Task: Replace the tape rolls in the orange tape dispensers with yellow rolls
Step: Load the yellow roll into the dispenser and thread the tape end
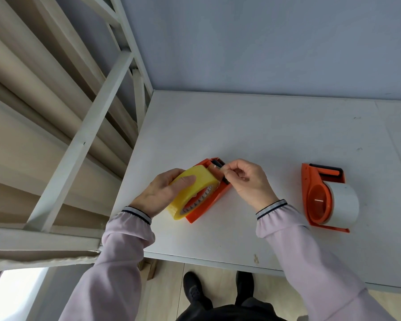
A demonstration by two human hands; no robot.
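- The left hand [162, 193] wraps the yellow roll [192, 193] from the left side, thumb laid across its outer face, the other fingers curled around it.
- The right hand [245, 181] has thumb and forefinger pressed together on the loose tape end [214, 169] at the top of the roll; the remaining fingers are curled in.
- The yellow roll stands tilted on the near orange dispenser [208, 205] (whether it is seated on the hub cannot be told, since the roll hides it).
- The second orange dispenser [315, 200] lies well apart to the right and carries a white roll [343, 202] on its hub.
- Both dispensers rest on the white table [264, 135], near its front edge.
- The table is bare behind and between the dispensers; a white frame [83, 140] borders its left edge.
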